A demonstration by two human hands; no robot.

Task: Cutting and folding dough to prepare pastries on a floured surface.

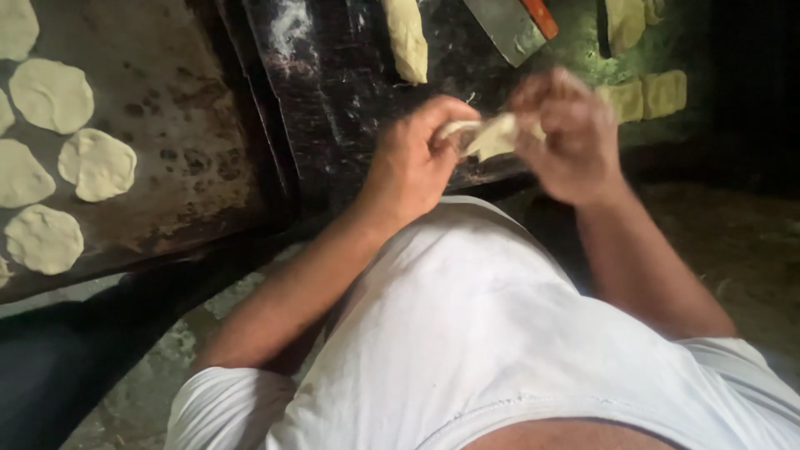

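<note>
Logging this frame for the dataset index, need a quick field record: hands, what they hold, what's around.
left hand: gripping one end of a small dough piece
right hand: pinching the other end of it, blurred
dough piece: pale, held between both hands above the dark work surface
tray: worn metal, to the left, carrying flattened dough discs
dough log: lying at the top of the work surface
scraper: metal blade, reddish handle, top centre
cut dough blocks: on the surface beyond the right hand

No packages, labels, signs or screens are showing anywhere around the dark work board (pixel 350 125); nothing printed is appearing on, beside or beyond it.
</note>
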